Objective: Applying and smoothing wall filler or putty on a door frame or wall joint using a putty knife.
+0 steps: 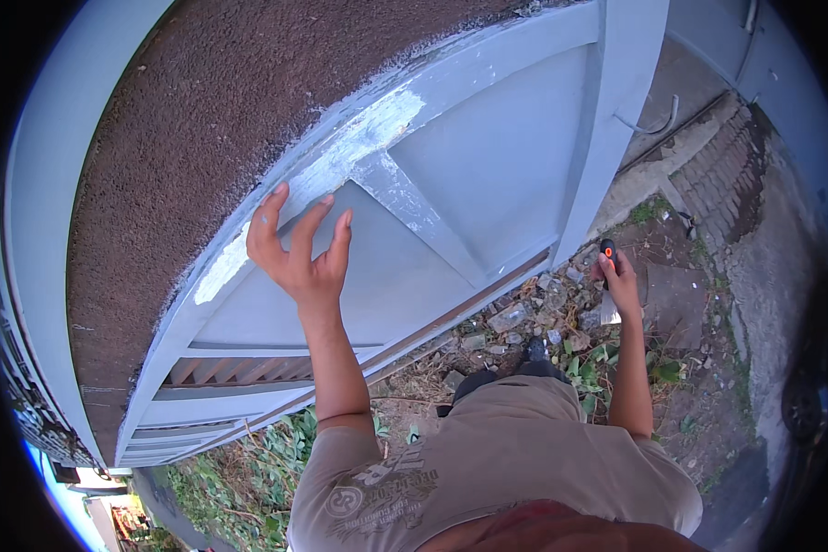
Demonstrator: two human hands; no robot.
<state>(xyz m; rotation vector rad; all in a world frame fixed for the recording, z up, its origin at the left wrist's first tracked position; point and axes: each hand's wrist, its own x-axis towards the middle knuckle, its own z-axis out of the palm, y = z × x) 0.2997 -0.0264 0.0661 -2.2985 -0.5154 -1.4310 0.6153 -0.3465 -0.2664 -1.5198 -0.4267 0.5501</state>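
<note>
My left hand (pixel 305 259) is raised with its fingers spread, in front of a pale grey-blue panelled door (pixel 501 138). Nothing is in it, and the fingertips are at or close to the door's edge rail; contact cannot be made out. Along that rail runs a streaky white patch (pixel 363 138), apparently filler or bare scraped paint, with a smaller white patch (pixel 223 273) beside my fingers. Down at my right side, my right hand (pixel 624 283) is closed round the black and orange handle of a scraper (pixel 609 311), its flat pale blade pointing back toward me.
A rough brown wall (pixel 202 110) borders the door. A curved metal handle (pixel 658 120) juts from the door's right side. Louvred slats (pixel 239 371) show lower left. Rubble (pixel 511 317), weeds (pixel 248 478) and broken paving (pixel 722 175) cover the ground by my feet.
</note>
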